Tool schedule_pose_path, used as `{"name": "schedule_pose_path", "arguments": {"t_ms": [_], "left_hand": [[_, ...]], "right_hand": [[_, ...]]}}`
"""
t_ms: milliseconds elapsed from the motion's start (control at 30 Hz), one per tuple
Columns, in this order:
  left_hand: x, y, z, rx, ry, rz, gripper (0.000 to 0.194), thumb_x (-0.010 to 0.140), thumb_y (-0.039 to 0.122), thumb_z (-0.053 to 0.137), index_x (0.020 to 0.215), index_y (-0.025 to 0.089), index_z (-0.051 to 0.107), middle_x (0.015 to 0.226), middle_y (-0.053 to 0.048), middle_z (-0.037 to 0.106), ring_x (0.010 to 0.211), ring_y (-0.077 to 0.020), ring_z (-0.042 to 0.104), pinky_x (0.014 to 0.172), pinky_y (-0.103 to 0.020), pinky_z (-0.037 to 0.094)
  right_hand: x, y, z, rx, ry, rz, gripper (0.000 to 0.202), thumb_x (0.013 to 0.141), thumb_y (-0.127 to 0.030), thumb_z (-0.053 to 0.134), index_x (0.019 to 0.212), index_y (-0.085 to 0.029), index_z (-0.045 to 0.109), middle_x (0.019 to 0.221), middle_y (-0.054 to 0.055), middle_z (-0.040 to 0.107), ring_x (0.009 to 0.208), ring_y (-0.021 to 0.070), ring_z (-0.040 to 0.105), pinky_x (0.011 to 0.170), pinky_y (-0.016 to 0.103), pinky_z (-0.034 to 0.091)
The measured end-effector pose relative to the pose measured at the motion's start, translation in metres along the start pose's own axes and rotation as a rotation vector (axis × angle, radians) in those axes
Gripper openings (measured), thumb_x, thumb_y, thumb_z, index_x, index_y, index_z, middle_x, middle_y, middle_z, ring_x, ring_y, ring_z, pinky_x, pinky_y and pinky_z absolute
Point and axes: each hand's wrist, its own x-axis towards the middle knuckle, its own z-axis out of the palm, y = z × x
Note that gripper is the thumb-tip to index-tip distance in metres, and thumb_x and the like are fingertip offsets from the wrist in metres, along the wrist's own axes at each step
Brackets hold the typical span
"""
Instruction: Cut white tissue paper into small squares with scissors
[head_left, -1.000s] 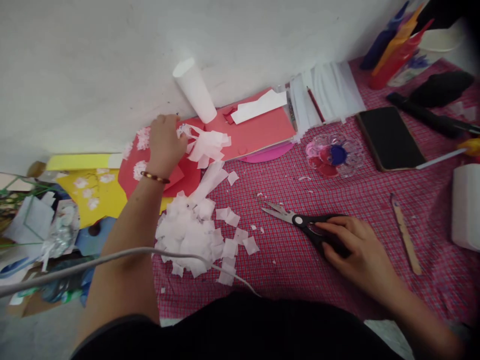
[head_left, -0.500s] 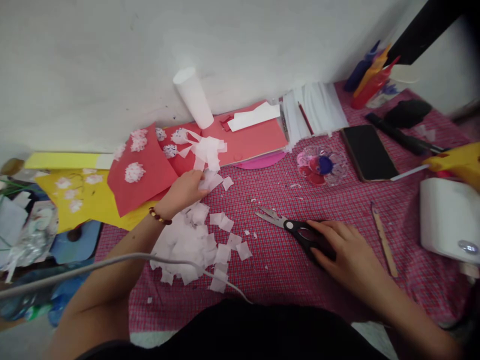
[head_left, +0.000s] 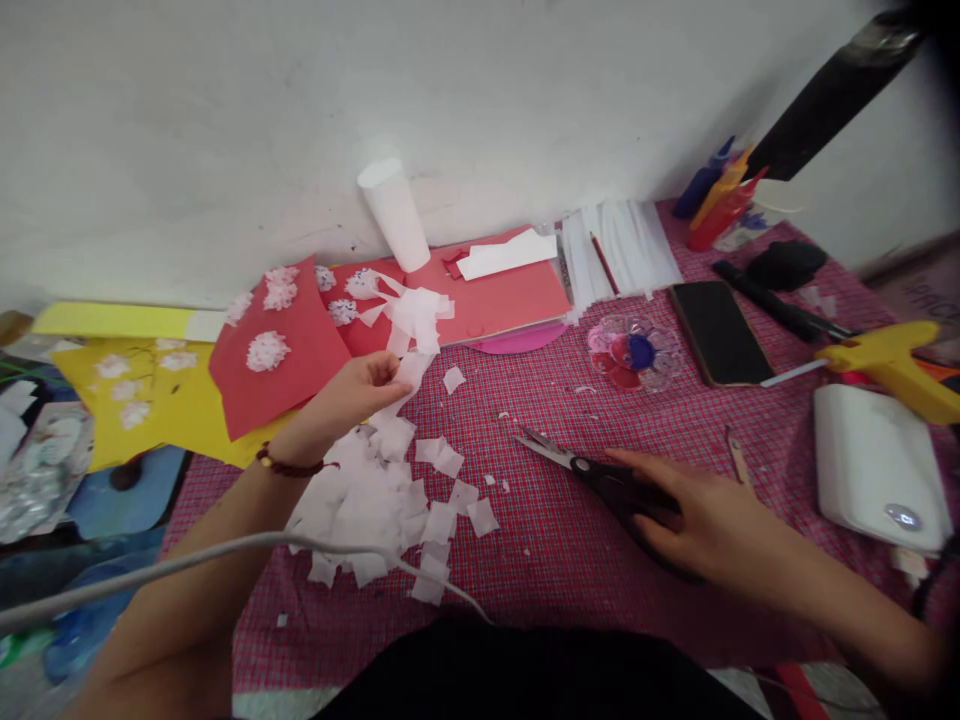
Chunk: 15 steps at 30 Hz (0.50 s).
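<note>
My left hand [head_left: 367, 385] is closed in a pinch on a thin white tissue paper piece [head_left: 410, 378], just above a heap of cut white paper squares [head_left: 356, 500]. Black-handled scissors [head_left: 581, 465] lie low over the checkered cloth, blades pointing left and slightly parted. Around their handles my right hand [head_left: 697, 515] is closed, with some fingers hidden under the palm. More white tissue strips [head_left: 416, 310] rest behind my left hand, on red paper. Single squares [head_left: 454, 380] are scattered to the right of the heap.
Red card with white paper puffs [head_left: 268, 352] and yellow paper [head_left: 157, 400] lie left. A white roll [head_left: 396, 215] leans at the wall. A clear palette [head_left: 634, 353], phone [head_left: 720, 333], yellow glue gun [head_left: 885, 365] and white power bank [head_left: 877, 465] sit right. A cable [head_left: 285, 540] crosses the front.
My left hand has lifted slightly off the paper and turned, with a tissue piece between its fingers. My right hand has closed further around the scissors' handles, and the blades have narrowed.
</note>
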Motion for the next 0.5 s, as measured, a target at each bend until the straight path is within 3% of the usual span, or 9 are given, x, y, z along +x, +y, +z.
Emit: {"name": "schedule_pose_path", "arguments": {"t_ms": [100, 233, 333, 500], "left_hand": [[-0.025, 0.01, 0.012, -0.384, -0.029, -0.062, 0.022, 0.067, 0.027, 0.077, 0.081, 0.017, 0.063, 0.075, 0.001, 0.061, 0.065, -0.0106, 0.054, 0.061, -0.024, 0.04], [-0.058, 0.013, 0.041, -0.631, -0.044, -0.158, 0.019, 0.065, 0.024, 0.081, 0.079, 0.016, 0.07, 0.071, 0.0, 0.065, 0.063, -0.0098, 0.056, 0.061, -0.022, 0.043], [-0.079, 0.007, 0.063, -0.729, -0.024, -0.231, 0.02, 0.063, 0.025, 0.083, 0.079, 0.017, 0.073, 0.071, -0.001, 0.069, 0.064, -0.0111, 0.059, 0.062, -0.022, 0.046], [-0.104, -0.014, 0.089, -0.729, -0.026, -0.328, 0.02, 0.065, 0.028, 0.082, 0.08, 0.017, 0.074, 0.072, -0.001, 0.07, 0.062, -0.0121, 0.06, 0.06, -0.023, 0.046]], "right_hand": [[-0.004, 0.0, -0.007, 0.36, -0.196, 0.04, 0.06, 0.087, -0.031, 0.059, 0.145, -0.025, 0.046, 0.124, 0.012, 0.066, 0.109, 0.0286, 0.066, 0.093, 0.044, 0.053], [-0.011, -0.016, -0.007, 0.797, -0.47, -0.054, 0.074, 0.084, -0.05, 0.067, 0.149, -0.025, 0.04, 0.141, 0.014, 0.051, 0.121, 0.0281, 0.057, 0.104, 0.045, 0.044], [-0.014, -0.031, 0.0, 0.921, -0.519, -0.072, 0.085, 0.079, -0.06, 0.07, 0.15, -0.025, 0.038, 0.141, 0.014, 0.049, 0.118, 0.0266, 0.056, 0.103, 0.045, 0.043], [-0.013, -0.044, 0.017, 0.967, -0.561, 0.002, 0.089, 0.076, -0.065, 0.07, 0.149, -0.024, 0.041, 0.109, 0.009, 0.06, 0.091, 0.02, 0.056, 0.075, 0.033, 0.05]]}}
